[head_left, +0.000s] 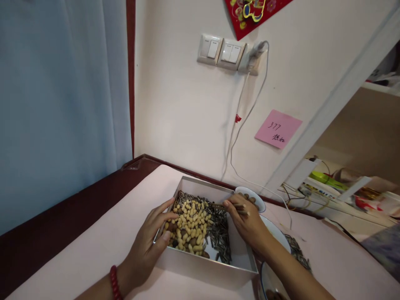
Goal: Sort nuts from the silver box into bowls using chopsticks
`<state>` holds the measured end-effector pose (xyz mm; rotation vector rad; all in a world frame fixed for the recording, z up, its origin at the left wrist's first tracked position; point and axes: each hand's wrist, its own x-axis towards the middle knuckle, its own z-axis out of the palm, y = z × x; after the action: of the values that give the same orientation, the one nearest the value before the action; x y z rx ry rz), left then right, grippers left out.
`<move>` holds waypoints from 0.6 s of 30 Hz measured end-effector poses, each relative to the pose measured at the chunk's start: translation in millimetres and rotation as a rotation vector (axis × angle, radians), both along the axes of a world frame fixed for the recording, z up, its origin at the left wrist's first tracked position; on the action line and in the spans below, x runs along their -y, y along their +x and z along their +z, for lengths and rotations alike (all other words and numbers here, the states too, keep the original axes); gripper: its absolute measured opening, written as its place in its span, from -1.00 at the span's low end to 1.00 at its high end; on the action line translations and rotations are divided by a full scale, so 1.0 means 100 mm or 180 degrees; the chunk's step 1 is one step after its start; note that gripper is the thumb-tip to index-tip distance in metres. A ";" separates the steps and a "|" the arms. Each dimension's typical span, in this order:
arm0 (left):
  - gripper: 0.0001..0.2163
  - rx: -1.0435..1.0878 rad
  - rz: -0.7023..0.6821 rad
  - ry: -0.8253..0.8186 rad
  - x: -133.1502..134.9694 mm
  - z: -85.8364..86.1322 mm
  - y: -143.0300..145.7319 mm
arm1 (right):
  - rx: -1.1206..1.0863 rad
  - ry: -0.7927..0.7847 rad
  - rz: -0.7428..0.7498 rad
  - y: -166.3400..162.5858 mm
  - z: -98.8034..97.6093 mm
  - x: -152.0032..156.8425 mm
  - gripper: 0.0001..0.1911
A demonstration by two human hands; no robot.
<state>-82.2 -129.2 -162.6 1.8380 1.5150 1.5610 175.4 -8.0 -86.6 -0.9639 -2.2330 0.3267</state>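
Note:
A shallow metal-edged box (208, 267) stands tilted to my view on the pale table cover. Inside lie many peanuts (195, 218) in their shells, striped sunflower seeds (221, 237) and some round brown nuts (193, 241). My left hand (146, 241) grips the box's left side, fingertips and thumb over the rim. Above the right part of the box, my right hand (246, 223) is closed around a pair of wooden chopsticks (239, 207). Their tips point left, over the seeds near the far side; I cannot make out anything between them.
Right of the box are a bowl of round brown nuts (250, 196), a white dish (273, 231) partly behind my right arm, and another bowl (265, 279) near the front. Sunflower seeds (298, 252) lie farther right. A white cable (259, 185) hangs from the wall socket onto the table.

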 end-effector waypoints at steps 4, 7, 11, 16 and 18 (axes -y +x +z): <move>-0.71 0.0047 0.0013 -0.0028 0.00 0.01 0.01 | -0.0047 0.0089 -0.0084 0.03 0.00 0.03 -0.63; -0.71 0.0051 -0.0020 -0.0054 0.00 0.00 -0.01 | -0.0082 0.0101 -0.0145 0.08 0.01 0.07 -0.61; -0.71 -0.0099 -0.0093 -0.0068 -0.01 -0.02 -0.05 | -0.0118 0.0104 -0.0185 0.12 0.03 0.09 -0.61; -0.71 -0.0020 -0.0018 -0.0102 -0.01 -0.02 -0.04 | -0.0097 0.0127 -0.0123 0.05 0.00 0.04 -0.65; -0.71 -0.0001 -0.0026 -0.0090 0.00 -0.02 -0.03 | -0.0102 0.0129 -0.0105 0.01 -0.02 0.02 -0.66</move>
<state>-84.8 -129.1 -164.2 1.8270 1.5199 1.5279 176.5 -9.6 -88.6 -0.9666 -2.1841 0.2793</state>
